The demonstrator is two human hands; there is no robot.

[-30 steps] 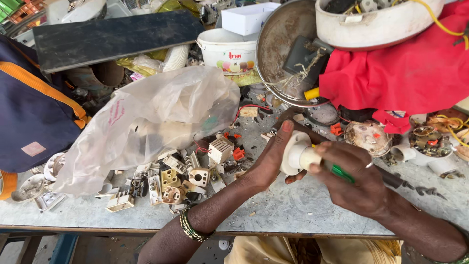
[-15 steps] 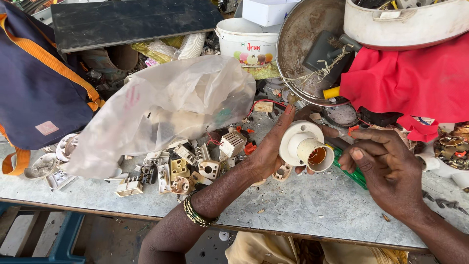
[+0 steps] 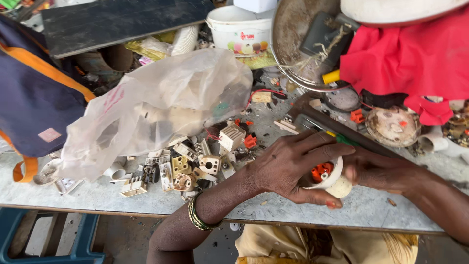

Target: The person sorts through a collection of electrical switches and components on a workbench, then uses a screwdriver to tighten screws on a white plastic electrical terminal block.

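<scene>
Head view looked down on a cluttered workbench point(image 3: 146, 195) with a pale, speckled top. Both hands met near its front edge. The left hand point(image 3: 293, 168) was curled around a white lamp holder point(image 3: 328, 180), fingers over the top and thumb beneath, with orange parts showing inside the holder's open mouth. The right hand point(image 3: 378, 171) was closed against the holder's other side, though its fingertips were hidden, so the exact grip could not be told. A green-handled tool point(image 3: 344, 139) poked out just above the hands.

Left of the hands lay a heap of small cream and white socket parts point(image 3: 185, 164), with a few orange bits among them. Behind that heap slumped a large clear plastic bag point(image 3: 161, 105) with pale things inside. A dark blue bag with orange trim point(image 3: 34, 93) sat at the far left, hanging partly over the bench edge. Farther back stood a white plastic tub point(image 3: 242, 32), a dark flat board point(image 3: 122, 19), and a round metal pan point(image 3: 303, 44) tipped on its side. A red cloth point(image 3: 405, 58) draped over the right rear, with a round, worn fitting point(image 3: 393, 126) just below it.

Beneath the bench edge showed a blue crate point(image 3: 49, 239) and the person's yellowish clothing point(image 3: 293, 244).
</scene>
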